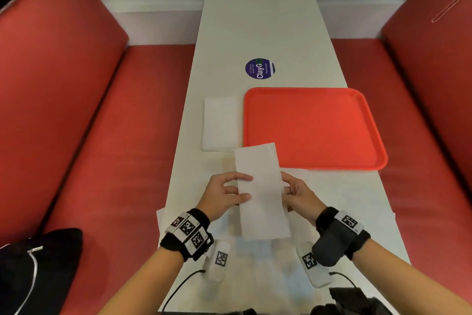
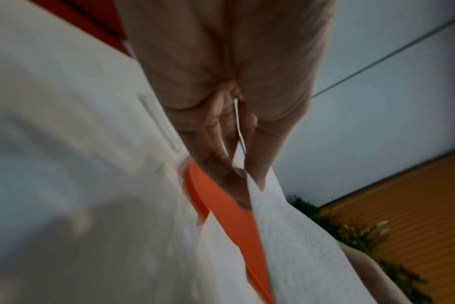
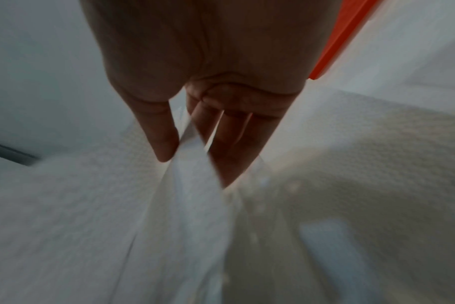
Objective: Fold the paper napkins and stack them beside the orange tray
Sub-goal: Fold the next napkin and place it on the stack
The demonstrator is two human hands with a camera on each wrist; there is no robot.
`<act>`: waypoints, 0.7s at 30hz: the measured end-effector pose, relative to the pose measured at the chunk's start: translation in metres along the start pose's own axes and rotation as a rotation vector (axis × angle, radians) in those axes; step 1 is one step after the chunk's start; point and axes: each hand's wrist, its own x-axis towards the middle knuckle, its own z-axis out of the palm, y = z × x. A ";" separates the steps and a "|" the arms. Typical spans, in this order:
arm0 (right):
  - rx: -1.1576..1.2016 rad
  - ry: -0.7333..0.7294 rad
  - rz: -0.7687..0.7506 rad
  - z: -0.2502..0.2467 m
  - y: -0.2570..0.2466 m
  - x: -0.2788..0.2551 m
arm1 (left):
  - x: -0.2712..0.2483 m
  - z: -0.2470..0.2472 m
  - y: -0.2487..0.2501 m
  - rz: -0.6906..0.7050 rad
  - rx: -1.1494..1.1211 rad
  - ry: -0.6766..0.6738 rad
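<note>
A long white folded paper napkin (image 1: 260,189) is held above the table between both hands. My left hand (image 1: 224,194) pinches its left edge between thumb and fingers; the left wrist view shows that napkin (image 2: 294,236) caught between thumb and fingers of the left hand (image 2: 237,144). My right hand (image 1: 297,194) pinches the right edge, with the napkin (image 3: 187,185) between thumb and fingers of the right hand (image 3: 190,144). A stack of folded napkins (image 1: 221,123) lies left of the orange tray (image 1: 314,128). Unfolded napkins (image 1: 332,187) lie spread on the table under the hands.
The white table (image 1: 260,28) runs between two red bench seats (image 1: 107,136). A round blue sticker (image 1: 259,69) sits beyond the tray. A black bag (image 1: 38,271) rests on the left seat. A dark object (image 1: 350,299) lies at the table's near edge.
</note>
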 end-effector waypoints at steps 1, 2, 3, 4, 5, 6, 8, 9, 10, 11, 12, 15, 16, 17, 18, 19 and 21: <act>-0.005 0.003 0.015 -0.002 -0.001 0.001 | 0.005 -0.005 0.004 0.022 0.033 0.012; -0.003 0.009 0.030 -0.004 -0.001 0.003 | 0.011 -0.011 0.008 0.048 0.069 0.038; 0.006 0.016 0.040 -0.006 -0.002 0.004 | 0.018 -0.019 0.014 0.076 0.102 0.071; 0.016 0.020 0.046 -0.007 -0.004 0.005 | 0.026 -0.026 0.022 0.104 0.126 0.100; 0.024 0.017 0.047 -0.009 -0.005 0.005 | 0.035 -0.035 0.030 0.131 0.147 0.124; 0.027 0.014 0.046 -0.011 -0.006 0.004 | 0.045 -0.044 0.037 0.155 0.170 0.145; 0.025 0.023 0.048 -0.015 -0.007 0.003 | 0.069 -0.062 0.052 0.192 0.227 0.189; 0.021 0.035 0.054 -0.018 -0.007 0.002 | 0.082 -0.070 0.059 0.204 0.265 0.207; 0.015 0.048 0.062 -0.022 -0.006 0.001 | 0.095 -0.079 0.064 0.212 0.313 0.218; 0.007 0.059 0.068 -0.025 -0.006 0.000 | 0.109 -0.087 0.068 0.212 0.364 0.221; 0.002 0.068 0.073 -0.029 -0.005 -0.001 | 0.123 -0.094 0.069 0.201 0.410 0.221; 0.009 0.103 0.086 -0.040 -0.002 -0.005 | 0.160 -0.109 0.064 0.130 0.528 0.269; 0.014 0.120 0.092 -0.044 -0.001 -0.006 | 0.170 -0.112 0.060 0.105 0.570 0.292; 0.019 0.138 0.097 -0.048 0.000 -0.007 | 0.179 -0.113 0.055 0.083 0.613 0.308; 0.024 0.155 0.102 -0.051 0.001 -0.008 | 0.187 -0.114 0.050 0.063 0.652 0.315; 0.027 0.170 0.105 -0.054 0.002 -0.009 | 0.193 -0.114 0.045 0.048 0.683 0.317; 0.031 0.194 0.110 -0.058 0.005 -0.010 | 0.201 -0.113 0.036 0.038 0.710 0.326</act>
